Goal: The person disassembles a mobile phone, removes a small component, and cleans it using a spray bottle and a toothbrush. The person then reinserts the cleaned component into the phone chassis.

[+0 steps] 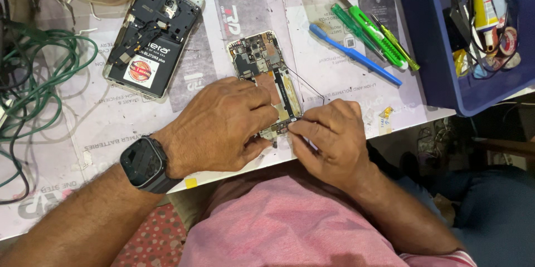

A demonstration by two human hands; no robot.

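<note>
An opened phone (262, 58) with its circuit board bare lies near the table's front edge. My left hand (223, 127), a dark watch on its wrist, rests over the phone's lower half and holds it down. My right hand (329, 136) pinches at the phone's bottom end with closed fingers; whatever small tool or part it grips is hidden. A thin black wire (305, 84) runs from the phone's right side toward my right hand.
A second opened phone with a battery (153, 33) lies at the back left. Green cables (39, 72) coil at the far left. Blue and green screwdrivers (362, 38) lie at the right. A blue tray (440, 77) of odds and ends stands far right.
</note>
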